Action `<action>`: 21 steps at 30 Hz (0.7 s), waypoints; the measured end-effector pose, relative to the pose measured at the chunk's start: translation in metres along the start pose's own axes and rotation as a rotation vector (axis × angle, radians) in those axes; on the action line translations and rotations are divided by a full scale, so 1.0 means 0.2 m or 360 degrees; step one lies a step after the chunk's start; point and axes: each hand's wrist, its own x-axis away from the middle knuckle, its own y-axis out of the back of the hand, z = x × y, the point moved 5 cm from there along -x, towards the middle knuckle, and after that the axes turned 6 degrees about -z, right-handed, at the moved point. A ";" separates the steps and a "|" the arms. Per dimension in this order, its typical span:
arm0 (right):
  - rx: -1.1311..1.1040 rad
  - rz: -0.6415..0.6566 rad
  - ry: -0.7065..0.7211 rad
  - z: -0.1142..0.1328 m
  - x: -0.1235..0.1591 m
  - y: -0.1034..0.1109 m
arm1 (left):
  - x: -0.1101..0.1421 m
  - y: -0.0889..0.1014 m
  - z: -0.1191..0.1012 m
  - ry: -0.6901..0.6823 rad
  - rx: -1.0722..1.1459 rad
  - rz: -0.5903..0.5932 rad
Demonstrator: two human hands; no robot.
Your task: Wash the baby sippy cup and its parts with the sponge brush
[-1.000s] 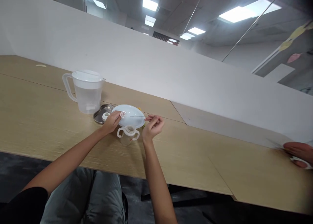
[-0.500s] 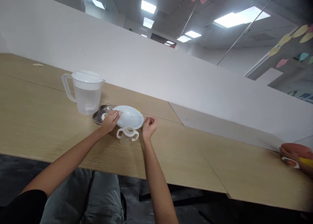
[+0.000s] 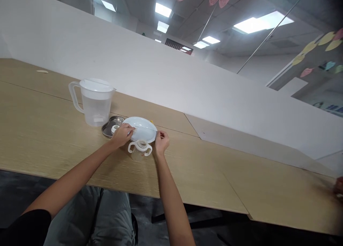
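My left hand [image 3: 122, 135] is closed, its fingertips pinched on a small white part at the left edge of a white plate [image 3: 143, 131]. My right hand [image 3: 161, 142] is closed at the plate's right edge, pinching something too thin to make out. Just in front of the plate, between my two hands, stands a clear baby bottle with two white handles [image 3: 140, 148]. A small white cap [image 3: 115, 128] lies on a metal dish [image 3: 109, 128] to the left of my left hand.
A clear plastic jug with a white lid [image 3: 94, 101] stands behind the metal dish on the wooden table [image 3: 53, 131]. A white partition wall [image 3: 171, 78] runs along the far side. Another person's hand [image 3: 339, 185] shows at the right edge.
My right hand has dropped from above the table to the plate's right edge and closed tighter. My left hand has lowered onto the plate's left edge. The other person's hand has drawn back to the right.
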 end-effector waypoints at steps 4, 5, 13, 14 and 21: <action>0.0030 -0.0012 0.0004 0.01 0.00 0.00 | -0.01 0.01 0.00 0.0028 -0.0016 -0.0022; 0.0038 -0.0012 -0.0002 0.01 0.00 0.00 | -0.01 0.01 0.00 0.0039 -0.0032 -0.0030; -0.0006 0.0034 -0.0042 0.00 0.00 -0.02 | -0.02 0.04 -0.04 0.0061 -0.0158 -0.0079; -0.0008 0.0036 -0.0044 -0.01 0.00 -0.02 | -0.02 0.04 -0.04 0.0073 -0.0160 -0.0079; -0.0017 0.0037 -0.0045 -0.02 -0.01 -0.03 | -0.02 0.05 0.03 0.0254 -0.0079 -0.0213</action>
